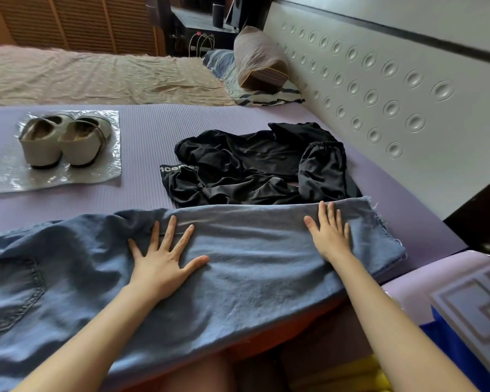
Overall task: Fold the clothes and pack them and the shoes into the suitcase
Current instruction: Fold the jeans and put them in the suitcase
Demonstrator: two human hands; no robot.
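Blue jeans (252,267) lie sideways across the near edge of the purple mat (147,142), legs pointing right, frayed hems at the right end. My left hand (164,256) presses flat on the middle of the legs with fingers spread. My right hand (330,230) lies flat near the hems, fingers straight. Behind the jeans sits a rumpled heap of black clothes (255,165), one piece with a lettered waistband. A pair of beige shoes (65,140) stands on a clear plastic sheet (9,176) at the far left. At the right edge, part of a grey and blue suitcase (475,309) shows.
A beige bedsheet (96,75) covers the bed beyond the mat. A bolster pillow (259,60) lies on a striped pillow at the padded headboard (379,89) on the right. Dark furniture stands at the back.
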